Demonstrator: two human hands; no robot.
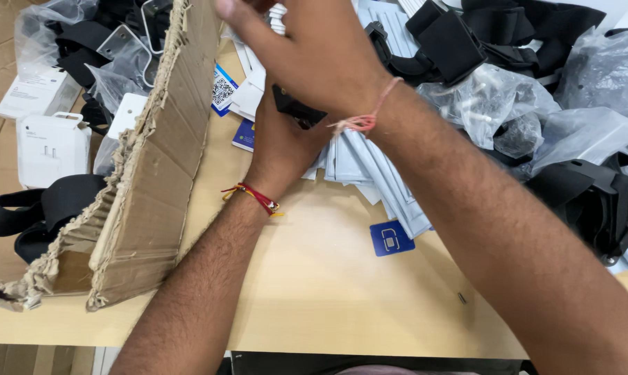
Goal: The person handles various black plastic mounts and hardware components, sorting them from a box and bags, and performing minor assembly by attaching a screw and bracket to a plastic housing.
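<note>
Your two hands meet near the far edge of the worktop, a pale wooden top. Your right hand lies over your left hand, so much of the left one is hidden. Between them sits a small black part, and both hands seem to touch it. Your right hand has its fingers bent and close together, curled over the black part, but you cannot tell just how they pinch it. Your left hand comes up from below with its back to you, and you cannot tell if its fingers are spread or pressed together. A pink string goes round your right wrist, and a red and yellow string goes round your left wrist. Just beside your hands, toward the right, a pile of flat grey-white packets lies on the worktop. A small blue card lies near the middle, just past the end of the pile. A torn cardboard box stands at the left edge, with white boxes and black straps inside it. At the far right corner, clear plastic bags and more black parts lie in a heap. A tiny dark screw lies near the near edge.
</note>
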